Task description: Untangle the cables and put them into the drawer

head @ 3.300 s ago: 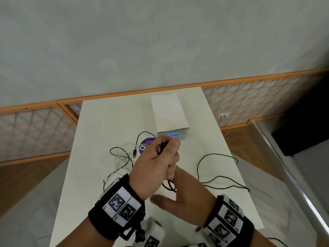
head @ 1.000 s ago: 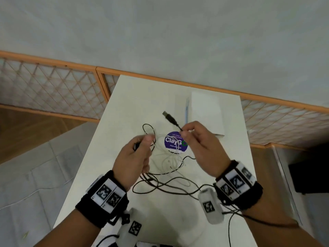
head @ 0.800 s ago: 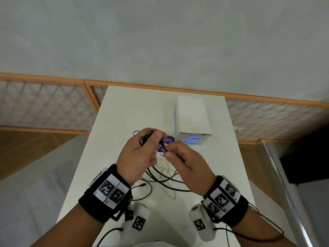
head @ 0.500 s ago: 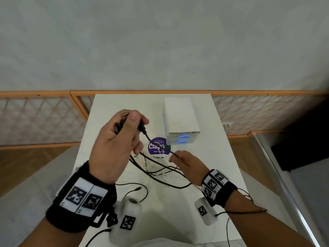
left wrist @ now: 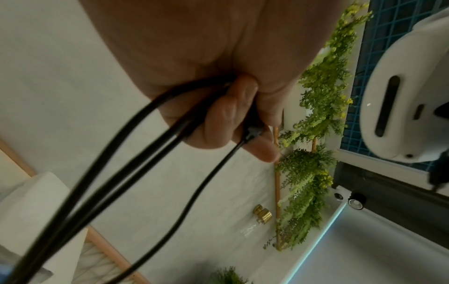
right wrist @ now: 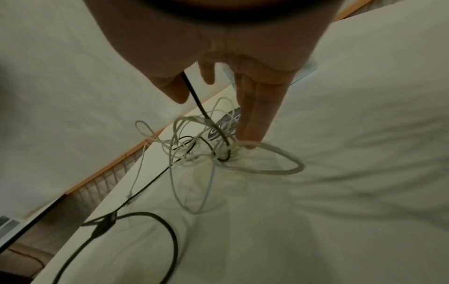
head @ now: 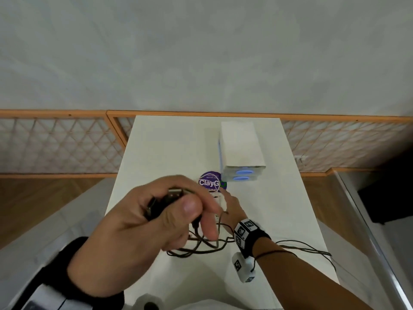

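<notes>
Nearest to me, my left hand (head: 143,222) is raised above the white counter (head: 290,220), fingers (left wrist: 218,119) curled tight around the black cable (left wrist: 126,173). In the head view a metal USB plug (head: 175,193) pokes out between thumb and forefinger. The left wrist view shows several black strands running out of the fist and away toward the counter, with a second small black connector (left wrist: 252,132) pinched at the fingertips.

Just beyond and below that hand, loops of the black cable lie on the counter (head: 196,247), trailing off to the right past my right forearm.

A little farther, my right hand (head: 232,211) is low on the counter, at the tangle. In the right wrist view its fingers (right wrist: 255,115) are extended, two of them pointing straight down with their tips touching a loop of the white cable (right wrist: 267,163). A black strand passes between the thumb and the fingers; I cannot tell whether it is gripped. The white cable lies in a loose knot of thin loops (right wrist: 189,153), with the black cable threaded through it.

Just past the tangle sits a round purple sticker (head: 210,181) reading "ClayG". Beside it, to the far right, stands a small white drawer unit (head: 240,144), its two fronts with blue oval handles (head: 242,175) facing me, both drawers shut. The cables are all outside it.

Beyond the counter is a pale wall with an orange-framed lattice panel (head: 55,144).
</notes>
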{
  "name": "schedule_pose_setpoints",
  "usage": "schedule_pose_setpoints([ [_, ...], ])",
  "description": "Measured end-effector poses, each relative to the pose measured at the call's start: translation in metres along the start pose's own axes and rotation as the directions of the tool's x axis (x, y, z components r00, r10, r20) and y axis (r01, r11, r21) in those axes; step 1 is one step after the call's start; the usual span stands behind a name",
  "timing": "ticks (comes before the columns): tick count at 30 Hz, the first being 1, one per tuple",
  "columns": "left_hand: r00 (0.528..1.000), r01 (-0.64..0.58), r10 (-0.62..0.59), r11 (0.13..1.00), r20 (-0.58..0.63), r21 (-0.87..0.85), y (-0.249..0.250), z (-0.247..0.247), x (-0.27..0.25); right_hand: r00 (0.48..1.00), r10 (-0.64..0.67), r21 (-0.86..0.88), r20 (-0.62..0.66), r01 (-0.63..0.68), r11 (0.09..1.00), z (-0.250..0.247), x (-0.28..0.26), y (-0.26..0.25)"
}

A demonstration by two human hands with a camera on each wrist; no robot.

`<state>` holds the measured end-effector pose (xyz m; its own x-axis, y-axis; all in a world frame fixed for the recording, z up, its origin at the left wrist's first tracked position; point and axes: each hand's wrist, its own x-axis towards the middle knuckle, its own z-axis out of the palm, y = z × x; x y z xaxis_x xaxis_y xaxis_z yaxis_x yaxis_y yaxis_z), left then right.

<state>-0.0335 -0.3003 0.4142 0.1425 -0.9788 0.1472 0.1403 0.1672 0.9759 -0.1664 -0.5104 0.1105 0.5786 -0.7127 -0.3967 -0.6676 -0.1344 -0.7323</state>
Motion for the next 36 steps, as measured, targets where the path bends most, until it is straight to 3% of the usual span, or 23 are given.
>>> schedule_pose_setpoints([
  [3, 0.999, -0.045, 0.045, 0.999, 0.023, 0.014, 0.014, 0.0, -0.012, 0.967, -0.064, -0.194, 0.245, 0.114, 0.974, 0.009, 0.011, 0.004],
  [5, 0.999, -0.043, 0.044, 0.999, -0.033, 0.026, 0.019, -0.004, -0.014, 0.906, 0.008, -0.358, 0.422, 0.159, 0.92, 0.016, 0.011, 0.009],
  [7, 0.996, -0.022, 0.024, 0.999, -0.087, 0.025, 0.018, -0.011, -0.013, 0.889, 0.064, -0.548, 0.454, 0.223, 0.806, 0.018, 0.007, 0.012],
  [9, 0.99, -0.004, 0.003, 1.0, -0.141, -0.005, 0.013, -0.018, -0.01, 0.892, 0.104, -0.615, 0.439, 0.214, 0.759, 0.014, 0.01, 0.011],
  [11, 0.979, 0.02, -0.02, 1.0, -0.204, -0.005, 0.004, -0.025, -0.007, 0.922, 0.086, -0.586, 0.377, 0.165, 0.793, 0.002, 0.016, -0.003],
  [13, 0.966, 0.043, -0.041, 0.999, -0.254, 0.001, -0.005, -0.032, -0.005, 0.964, -0.02, -0.5, 0.264, 0.154, 0.852, -0.023, 0.018, -0.034],
  [15, 0.953, 0.077, -0.07, 0.997, -0.296, 0.011, -0.013, -0.036, -0.002, 0.972, -0.194, -0.391, 0.133, 0.231, 0.891, -0.054, 0.012, -0.076],
  [17, 0.93, 0.123, -0.109, 0.992, -0.351, 0.019, -0.021, -0.038, 0.003, 0.914, -0.403, -0.341, -0.052, 0.363, 0.867, -0.081, 0.004, -0.119],
  [19, 0.913, 0.16, -0.14, 0.987, -0.384, 0.02, -0.029, -0.04, 0.008, 0.803, -0.559, -0.313, -0.206, 0.487, 0.815, -0.093, 0.001, -0.146],
  [20, 0.909, 0.17, -0.146, 0.985, -0.39, 0.026, -0.033, -0.04, 0.011, 0.778, -0.602, -0.342, -0.178, 0.525, 0.779, -0.094, 0.002, -0.151],
  [21, 0.906, 0.179, -0.152, 0.983, -0.396, 0.034, -0.036, -0.041, 0.013, 0.779, -0.623, -0.389, -0.072, 0.553, 0.737, -0.092, 0.003, -0.155],
  [23, 0.897, 0.204, -0.166, 0.978, -0.409, 0.051, -0.041, -0.041, 0.016, 0.842, -0.487, -0.523, 0.234, 0.531, 0.667, -0.089, 0.002, -0.162],
  [24, 0.893, 0.215, -0.174, 0.975, -0.416, 0.054, -0.044, -0.042, 0.017, 0.851, -0.429, -0.56, 0.304, 0.523, 0.642, -0.093, -0.002, -0.17],
  [26, 0.889, 0.217, -0.184, 0.976, -0.42, 0.032, -0.049, -0.045, 0.018, 0.833, -0.506, -0.553, 0.223, 0.536, 0.638, -0.109, -0.01, -0.19],
  [29, 0.871, 0.224, -0.206, 0.975, -0.446, -0.012, -0.058, -0.049, 0.019, 0.736, -0.677, -0.439, -0.019, 0.602, 0.667, -0.129, -0.016, -0.212],
  [31, 0.849, 0.249, -0.208, 0.968, -0.486, 0.021, -0.065, -0.053, 0.02, 0.803, -0.592, -0.43, 0.064, 0.558, 0.71, -0.131, -0.015, -0.215],
  [33, 0.827, 0.308, -0.185, 0.939, -0.531, 0.152, -0.071, -0.057, 0.019, 0.884, -0.404, -0.579, 0.237, 0.462, 0.672, -0.13, -0.013, -0.21],
  [36, 0.795, 0.387, -0.151, 0.872, -0.588, 0.3, -0.079, -0.061, 0.02, 0.915, -0.304, -0.572, 0.264, 0.403, 0.714, -0.134, -0.017, -0.206],
])
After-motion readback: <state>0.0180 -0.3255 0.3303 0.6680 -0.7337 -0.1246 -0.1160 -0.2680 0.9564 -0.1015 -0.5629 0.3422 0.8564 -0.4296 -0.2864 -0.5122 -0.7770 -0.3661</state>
